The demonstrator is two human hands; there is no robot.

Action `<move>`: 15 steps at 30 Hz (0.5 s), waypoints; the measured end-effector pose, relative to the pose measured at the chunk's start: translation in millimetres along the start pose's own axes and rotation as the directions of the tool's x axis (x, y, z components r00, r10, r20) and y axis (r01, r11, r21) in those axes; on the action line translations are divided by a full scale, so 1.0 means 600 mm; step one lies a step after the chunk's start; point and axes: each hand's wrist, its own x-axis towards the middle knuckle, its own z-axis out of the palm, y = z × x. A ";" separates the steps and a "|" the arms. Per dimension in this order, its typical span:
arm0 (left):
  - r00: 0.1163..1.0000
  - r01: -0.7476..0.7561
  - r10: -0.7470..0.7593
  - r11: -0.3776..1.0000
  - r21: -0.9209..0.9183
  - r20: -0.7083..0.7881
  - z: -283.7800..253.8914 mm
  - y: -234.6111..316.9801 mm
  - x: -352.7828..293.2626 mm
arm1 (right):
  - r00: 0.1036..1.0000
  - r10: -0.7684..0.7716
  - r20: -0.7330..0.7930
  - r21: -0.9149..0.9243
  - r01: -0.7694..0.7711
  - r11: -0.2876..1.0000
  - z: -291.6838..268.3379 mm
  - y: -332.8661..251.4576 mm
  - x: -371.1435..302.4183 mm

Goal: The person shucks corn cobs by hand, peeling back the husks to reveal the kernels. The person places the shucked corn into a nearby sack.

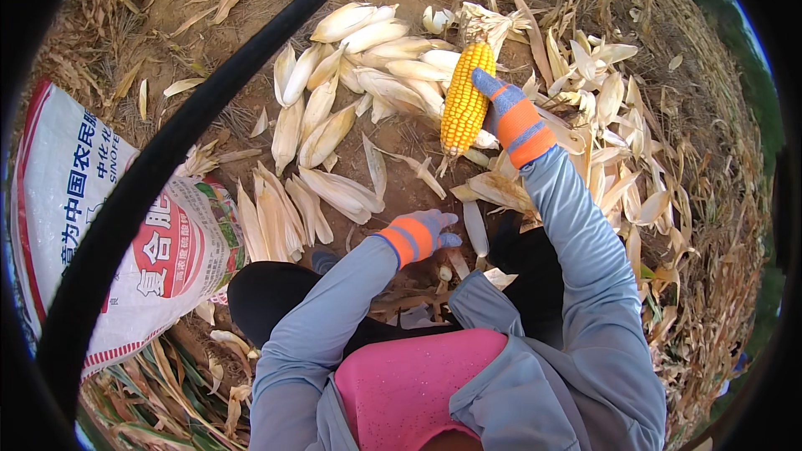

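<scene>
My right hand [511,117], in a grey and orange glove, is closed around a bare yellow corn cob [466,104]. The cob's kernels face up, and pale husk [493,25] sticks out at its far end. Lower and to the left, my left hand [424,232] wears a matching glove. Its thumb and fingers are apart, with nothing seen between them. Several ears of corn still in pale husks [388,58] lie in a heap beyond it. One husked ear [341,192] rests just past my left hand.
A large white printed sack [180,271] stands at the left, with a thick black strap [192,108] crossing in front of it. Loose dry husks [614,150] are piled on the right. Dry stalks and leaves [718,225] cover the ground toward the edges.
</scene>
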 end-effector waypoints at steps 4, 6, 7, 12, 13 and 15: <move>0.946 0.323 -0.315 0.938 0.123 -0.082 -0.082 0.016 -0.046 | 0.954 -0.290 0.077 -0.484 0.290 0.826 0.044 -0.040 -0.031; 0.871 0.114 -0.291 0.903 -0.413 -0.396 -0.130 0.044 -0.047 | 0.943 -0.320 0.098 -0.489 0.325 0.809 0.053 -0.039 -0.046; 0.843 -0.032 -0.300 0.799 -0.600 -0.446 -0.150 0.049 -0.043 | 0.949 -0.293 0.118 -0.407 0.316 0.857 0.056 -0.033 -0.048; 0.672 -0.338 -0.290 0.699 -0.630 -0.681 -0.184 0.068 -0.048 | 0.921 -0.213 0.327 -0.317 0.320 0.893 0.104 0.034 -0.076; 0.698 -0.378 -0.313 0.602 -0.703 -0.644 -0.195 0.063 -0.067 | 0.893 -0.200 0.402 -0.290 0.331 0.898 0.128 0.043 -0.083; 0.674 -0.526 -0.373 0.365 -0.769 -0.638 -0.189 0.030 -0.098 | 0.844 -0.224 0.487 -0.255 0.383 0.888 0.156 0.054 -0.098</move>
